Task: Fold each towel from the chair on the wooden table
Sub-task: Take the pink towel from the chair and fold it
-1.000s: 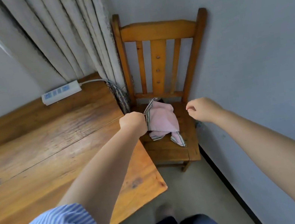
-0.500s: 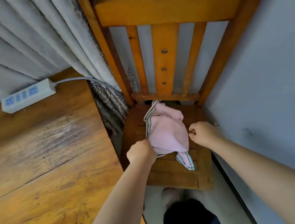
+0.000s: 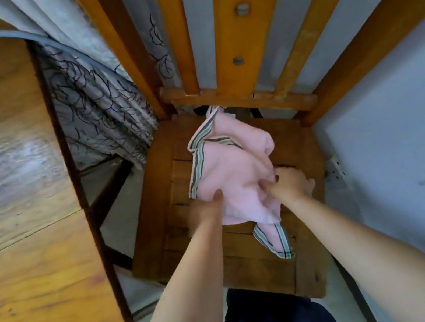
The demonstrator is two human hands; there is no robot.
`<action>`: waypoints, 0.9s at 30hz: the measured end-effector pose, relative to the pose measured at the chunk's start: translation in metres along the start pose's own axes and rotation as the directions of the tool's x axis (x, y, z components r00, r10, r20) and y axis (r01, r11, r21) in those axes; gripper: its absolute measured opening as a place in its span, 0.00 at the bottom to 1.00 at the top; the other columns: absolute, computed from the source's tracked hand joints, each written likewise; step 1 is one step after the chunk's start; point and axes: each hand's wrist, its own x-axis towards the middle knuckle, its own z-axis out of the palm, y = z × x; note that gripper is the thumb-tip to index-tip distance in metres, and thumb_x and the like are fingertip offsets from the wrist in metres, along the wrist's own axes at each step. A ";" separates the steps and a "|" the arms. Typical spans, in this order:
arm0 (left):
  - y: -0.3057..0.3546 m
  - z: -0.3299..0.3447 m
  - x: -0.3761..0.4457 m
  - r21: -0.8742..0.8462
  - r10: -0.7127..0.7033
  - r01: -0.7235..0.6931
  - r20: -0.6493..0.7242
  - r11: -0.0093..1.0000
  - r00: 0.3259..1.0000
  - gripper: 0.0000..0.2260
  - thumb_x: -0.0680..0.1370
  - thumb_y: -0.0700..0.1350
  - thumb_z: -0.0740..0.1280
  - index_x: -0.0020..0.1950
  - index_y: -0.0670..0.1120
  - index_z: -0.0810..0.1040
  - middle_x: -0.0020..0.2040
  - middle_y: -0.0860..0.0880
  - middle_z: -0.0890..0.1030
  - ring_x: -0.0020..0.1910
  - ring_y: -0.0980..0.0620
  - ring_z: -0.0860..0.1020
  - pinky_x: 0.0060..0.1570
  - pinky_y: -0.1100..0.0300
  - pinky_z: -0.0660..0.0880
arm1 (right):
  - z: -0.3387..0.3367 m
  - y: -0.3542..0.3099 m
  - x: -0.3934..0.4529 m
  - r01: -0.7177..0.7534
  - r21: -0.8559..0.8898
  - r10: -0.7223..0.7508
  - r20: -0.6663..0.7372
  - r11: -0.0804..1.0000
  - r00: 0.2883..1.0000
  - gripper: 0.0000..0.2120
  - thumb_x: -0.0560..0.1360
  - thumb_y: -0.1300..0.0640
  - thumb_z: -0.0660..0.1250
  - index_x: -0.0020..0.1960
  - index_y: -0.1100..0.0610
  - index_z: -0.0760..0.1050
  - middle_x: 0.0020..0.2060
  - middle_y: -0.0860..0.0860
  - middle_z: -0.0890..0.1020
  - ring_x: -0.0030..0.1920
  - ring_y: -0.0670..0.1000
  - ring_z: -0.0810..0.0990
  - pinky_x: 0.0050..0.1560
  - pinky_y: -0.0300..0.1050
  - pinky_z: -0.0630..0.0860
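Both hands on the pink towel on the chair seat

The left hand [image 3: 208, 207] pinches the towel's [image 3: 236, 173] near left part, thumb on top; the right hand [image 3: 290, 182] has its fingers curled into the bunched cloth. The crumpled, stripe-edged towel lies on the wooden chair [image 3: 304, 266] seat, one corner trailing forward. The worktop [image 3: 27, 278] stands just left, a patterned curtain [image 3: 99, 104] behind it.

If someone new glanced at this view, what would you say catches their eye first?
Most likely the crumpled pink towel with striped borders, lying on the seat of the wooden chair in the middle of the view. Both hands are on it: the left hand grips its near left edge, and the right hand grips its right side. To the left lies the wooden table, with a patterned curtain hanging between it and the chair.
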 end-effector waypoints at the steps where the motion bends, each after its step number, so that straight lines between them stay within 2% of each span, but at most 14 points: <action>1: 0.001 0.000 0.002 -0.038 0.016 -0.017 -0.008 0.999 1.000 0.25 0.76 0.57 0.62 0.66 0.42 0.68 0.65 0.42 0.73 0.63 0.42 0.73 0.59 0.52 0.71 | 0.002 0.000 0.002 -0.014 0.026 0.014 0.002 1.000 1.000 0.13 0.76 0.47 0.56 0.37 0.52 0.70 0.40 0.52 0.75 0.47 0.54 0.73 0.49 0.47 0.57; 3: 0.003 -0.005 0.002 -0.110 0.068 -0.070 -0.017 0.992 0.998 0.19 0.76 0.50 0.64 0.62 0.40 0.73 0.61 0.40 0.77 0.60 0.41 0.75 0.55 0.55 0.72 | 0.003 0.002 0.000 -0.045 0.058 0.045 0.018 0.997 0.999 0.13 0.76 0.50 0.55 0.35 0.52 0.70 0.38 0.52 0.74 0.46 0.54 0.71 0.51 0.48 0.59; 5: 0.005 -0.014 -0.007 -0.125 0.117 -0.123 -0.053 0.985 0.992 0.15 0.76 0.45 0.64 0.59 0.38 0.75 0.58 0.39 0.78 0.59 0.40 0.76 0.54 0.55 0.73 | -0.005 0.002 -0.008 -0.031 0.016 0.031 -0.008 0.999 0.999 0.15 0.76 0.52 0.56 0.31 0.50 0.67 0.37 0.51 0.74 0.45 0.54 0.70 0.56 0.51 0.61; 7: 0.005 -0.027 -0.026 -0.055 0.153 -0.158 -0.081 0.986 0.985 0.13 0.77 0.45 0.61 0.57 0.40 0.76 0.55 0.40 0.79 0.56 0.40 0.76 0.54 0.57 0.72 | -0.020 0.003 -0.021 0.004 0.010 -0.003 -0.055 1.000 0.998 0.17 0.76 0.54 0.56 0.29 0.50 0.66 0.35 0.51 0.74 0.46 0.55 0.72 0.56 0.50 0.62; 8: 0.006 -0.035 -0.039 -0.031 0.165 -0.169 -0.102 0.985 0.981 0.12 0.78 0.46 0.59 0.55 0.41 0.76 0.54 0.41 0.79 0.54 0.41 0.77 0.57 0.55 0.72 | -0.031 0.001 -0.032 0.024 0.006 -0.024 -0.073 1.000 0.997 0.17 0.77 0.54 0.56 0.29 0.51 0.67 0.35 0.51 0.74 0.47 0.56 0.74 0.54 0.49 0.62; 10: 0.009 -0.057 -0.069 -0.062 0.218 -0.229 -0.155 0.971 0.964 0.12 0.77 0.47 0.59 0.50 0.41 0.77 0.49 0.42 0.80 0.50 0.42 0.77 0.57 0.50 0.74 | -0.055 -0.006 -0.054 0.083 -0.004 -0.083 -0.090 0.997 0.992 0.14 0.78 0.54 0.56 0.36 0.54 0.73 0.37 0.52 0.75 0.49 0.58 0.75 0.53 0.47 0.65; 13: 0.013 -0.100 -0.119 -0.097 0.323 -0.355 -0.251 0.930 0.913 0.08 0.77 0.47 0.62 0.42 0.44 0.75 0.39 0.46 0.78 0.43 0.46 0.78 0.46 0.57 0.76 | -0.098 -0.029 -0.093 0.172 0.057 -0.167 -0.091 0.983 0.982 0.11 0.77 0.53 0.58 0.45 0.56 0.77 0.45 0.56 0.81 0.51 0.60 0.76 0.59 0.56 0.71; 14: 0.015 -0.118 -0.133 -0.099 0.356 -0.394 -0.274 0.914 0.894 0.09 0.76 0.46 0.62 0.37 0.45 0.73 0.34 0.49 0.75 0.38 0.48 0.77 0.39 0.61 0.73 | -0.113 -0.037 -0.106 0.204 0.090 -0.193 -0.110 0.975 0.975 0.10 0.77 0.53 0.59 0.46 0.57 0.77 0.47 0.58 0.81 0.51 0.61 0.76 0.59 0.57 0.72; 16: 0.016 -0.163 -0.166 -0.087 0.418 -0.473 -0.349 0.877 0.839 0.15 0.75 0.43 0.62 0.28 0.45 0.65 0.26 0.51 0.66 0.27 0.53 0.67 0.27 0.63 0.62 | -0.144 -0.059 -0.139 0.309 0.126 -0.285 -0.179 0.943 0.942 0.11 0.76 0.53 0.61 0.48 0.59 0.78 0.47 0.59 0.81 0.51 0.61 0.76 0.56 0.54 0.72; 18: 0.016 -0.206 -0.194 -0.071 0.464 -0.537 -0.419 0.840 0.781 0.19 0.74 0.41 0.62 0.25 0.47 0.59 0.23 0.51 0.61 0.24 0.54 0.61 0.24 0.60 0.54 | -0.168 -0.080 -0.170 0.427 0.118 -0.392 -0.239 0.896 0.888 0.11 0.76 0.53 0.63 0.45 0.60 0.78 0.41 0.57 0.80 0.47 0.61 0.76 0.47 0.50 0.69; 20: 0.016 -0.245 -0.222 -0.046 0.499 -0.589 -0.478 0.807 0.722 0.19 0.74 0.42 0.63 0.24 0.47 0.60 0.23 0.51 0.62 0.24 0.55 0.61 0.24 0.60 0.54 | -0.186 -0.106 -0.200 0.516 0.132 -0.465 -0.290 0.846 0.837 0.12 0.75 0.54 0.63 0.39 0.62 0.75 0.34 0.55 0.75 0.41 0.59 0.73 0.41 0.47 0.64; 22: 0.007 -0.283 -0.253 -0.034 0.510 -0.629 -0.552 0.776 0.660 0.17 0.74 0.43 0.63 0.25 0.45 0.63 0.25 0.51 0.65 0.26 0.55 0.64 0.25 0.61 0.57 | -0.199 -0.134 -0.232 0.605 0.163 -0.530 -0.345 0.779 0.775 0.13 0.74 0.55 0.63 0.37 0.64 0.74 0.32 0.56 0.74 0.39 0.59 0.72 0.41 0.47 0.63; 25: -0.018 -0.329 -0.291 -0.007 0.515 -0.672 -0.636 0.741 0.575 0.10 0.73 0.43 0.64 0.33 0.40 0.73 0.35 0.40 0.77 0.38 0.44 0.75 0.34 0.61 0.62 | -0.208 -0.173 -0.282 0.708 0.184 -0.604 -0.403 0.682 0.687 0.11 0.73 0.58 0.63 0.36 0.63 0.75 0.31 0.55 0.73 0.38 0.56 0.70 0.42 0.47 0.62; 27: -0.045 -0.357 -0.307 -0.039 0.468 -0.679 -0.695 0.733 0.545 0.09 0.73 0.43 0.64 0.33 0.42 0.72 0.38 0.37 0.78 0.45 0.39 0.77 0.35 0.61 0.62 | -0.204 -0.195 -0.316 0.761 0.177 -0.657 -0.409 0.624 0.634 0.13 0.73 0.59 0.63 0.31 0.60 0.71 0.26 0.52 0.70 0.37 0.55 0.69 0.41 0.47 0.61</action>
